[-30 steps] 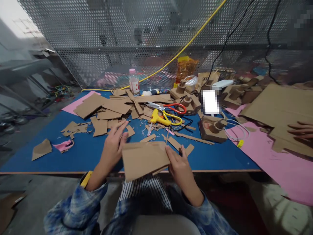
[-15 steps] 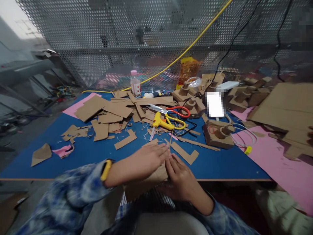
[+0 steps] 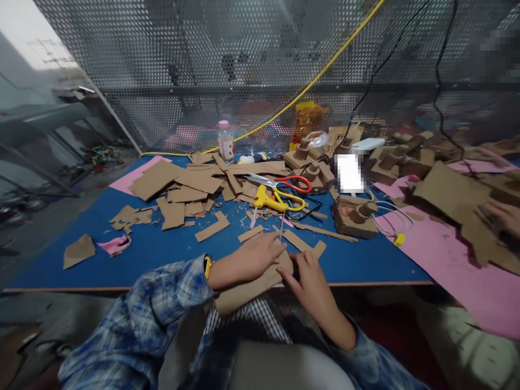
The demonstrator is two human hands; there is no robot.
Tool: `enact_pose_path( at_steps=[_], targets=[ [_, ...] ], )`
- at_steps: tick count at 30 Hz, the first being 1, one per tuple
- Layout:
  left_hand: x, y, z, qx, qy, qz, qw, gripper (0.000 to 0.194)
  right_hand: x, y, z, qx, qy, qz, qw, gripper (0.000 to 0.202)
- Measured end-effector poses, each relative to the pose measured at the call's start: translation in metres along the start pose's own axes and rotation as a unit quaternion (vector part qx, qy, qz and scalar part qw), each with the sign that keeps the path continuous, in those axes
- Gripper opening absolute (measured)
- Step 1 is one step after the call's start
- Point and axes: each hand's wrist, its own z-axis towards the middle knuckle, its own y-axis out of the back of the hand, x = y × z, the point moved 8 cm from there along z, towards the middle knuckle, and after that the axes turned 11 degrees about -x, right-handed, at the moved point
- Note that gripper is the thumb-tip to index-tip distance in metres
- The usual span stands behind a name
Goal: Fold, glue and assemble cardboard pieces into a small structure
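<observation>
A piece of brown cardboard (image 3: 248, 291) lies slanted over the table's front edge and my lap. My left hand (image 3: 257, 259) rests across its upper side, with the fingertips drawn together. From these fingertips a thin brown strip (image 3: 281, 223) sticks up; its lower end is hidden by the hand. At the cardboard's right end, my right hand (image 3: 312, 281) grips the edge, thumb on top and fingers beyond it. An L-shaped cardboard piece (image 3: 301, 241) lies just past my hands. Farther back are a yellow glue gun (image 3: 268, 199) and scissors (image 3: 290, 187) with red and yellow handles.
Cardboard scraps (image 3: 190, 184) cover much of the blue table (image 3: 158, 254). Several cardboard blocks with cylinders (image 3: 356, 216) stand at right, near a bright-screened phone (image 3: 350, 173). Another person's hand (image 3: 504, 216) is at a cardboard sheet (image 3: 450, 200), over pink paper (image 3: 439, 260). A bottle (image 3: 226, 142) stands behind.
My right hand has drawn back from my left fingertips and spread its thumb, now at the cardboard's right end. More of the cardboard shows. At right, the other person's cardboard sheet has shifted.
</observation>
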Motion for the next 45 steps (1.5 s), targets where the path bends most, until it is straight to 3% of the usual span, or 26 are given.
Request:
enact_pose_path(
  at_steps=[6,8,10,12,15,17,19,21,24,29,35,40,45],
  targets=[
    [0.013,0.008,-0.014,-0.069,0.132,-0.080,0.986,0.052,-0.007,-0.009,-0.001,-0.065,-0.116,0.087,0.987,0.031],
    [0.019,0.021,-0.018,-0.127,0.142,-0.131,0.973,0.056,-0.008,-0.008,0.007,-0.081,-0.169,0.189,0.964,0.030],
    [0.025,0.047,-0.020,-0.208,0.136,-0.193,0.949,0.060,0.000,0.003,0.026,-0.098,-0.191,0.297,0.930,0.027],
    [0.034,0.083,-0.021,-0.304,0.141,-0.255,0.907,0.045,0.020,0.031,0.054,-0.148,-0.147,0.336,0.919,0.021],
    [0.041,0.136,-0.021,-0.414,0.120,-0.313,0.846,0.024,0.058,0.077,0.097,-0.212,-0.026,0.329,0.920,0.016],
    [0.042,0.162,-0.023,-0.475,0.096,-0.328,0.811,0.023,0.077,0.095,0.116,-0.228,0.028,0.328,0.916,0.015],
    [0.042,0.177,-0.025,-0.510,0.072,-0.322,0.794,0.023,0.089,0.103,0.127,-0.235,0.071,0.321,0.915,0.010],
    [0.038,0.183,-0.027,-0.519,0.036,-0.291,0.803,0.020,0.093,0.106,0.128,-0.254,0.110,0.306,0.911,0.005],
    [0.023,0.186,-0.031,-0.499,-0.033,-0.215,0.839,0.013,0.096,0.108,0.120,-0.270,0.169,0.286,0.904,0.005],
    [-0.011,0.185,-0.051,-0.500,-0.079,-0.093,0.857,0.005,0.115,0.118,0.093,-0.230,0.293,0.217,0.902,0.011],
    [-0.063,0.180,-0.068,-0.412,-0.161,-0.021,0.897,0.012,0.133,0.131,0.052,-0.163,0.384,0.188,0.889,0.020],
    [-0.079,0.178,-0.072,-0.350,-0.131,-0.044,0.926,0.014,0.126,0.139,0.038,-0.167,0.382,0.134,0.899,0.023],
    [-0.082,0.172,-0.073,-0.337,-0.065,-0.102,0.934,0.015,0.125,0.143,0.029,-0.135,0.385,0.119,0.905,0.022]
  ],
)
